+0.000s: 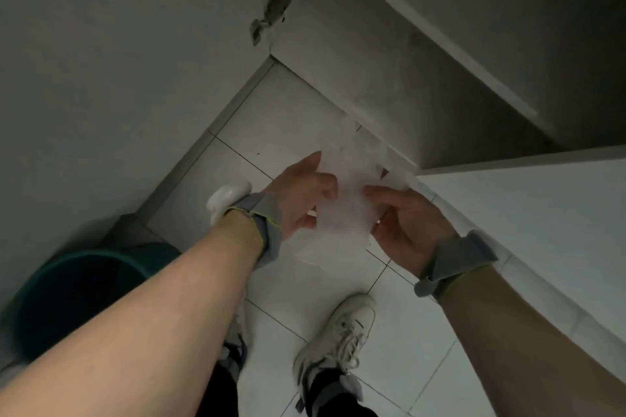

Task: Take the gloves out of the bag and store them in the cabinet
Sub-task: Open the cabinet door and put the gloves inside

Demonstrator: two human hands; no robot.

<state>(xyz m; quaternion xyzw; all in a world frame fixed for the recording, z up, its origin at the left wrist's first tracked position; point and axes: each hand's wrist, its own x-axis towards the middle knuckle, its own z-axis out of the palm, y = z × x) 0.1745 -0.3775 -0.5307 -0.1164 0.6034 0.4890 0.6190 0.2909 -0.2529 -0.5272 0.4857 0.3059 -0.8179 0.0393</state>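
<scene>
A thin translucent plastic piece (349,193), a bag or disposable gloves, I cannot tell which, hangs between both hands over the tiled floor. My left hand (301,200) pinches its left edge with thumb and fingers. My right hand (403,223) pinches its right side. The plastic is blurred and its contents cannot be made out. The white cabinet (389,54) stands ahead, its door (542,213) swung open at the right.
A dark green bucket (71,298) stands at the lower left against the wall. A white object (227,196) shows behind my left wrist. My white shoes (338,335) are on the light floor tiles. A grey wall closes off the left side.
</scene>
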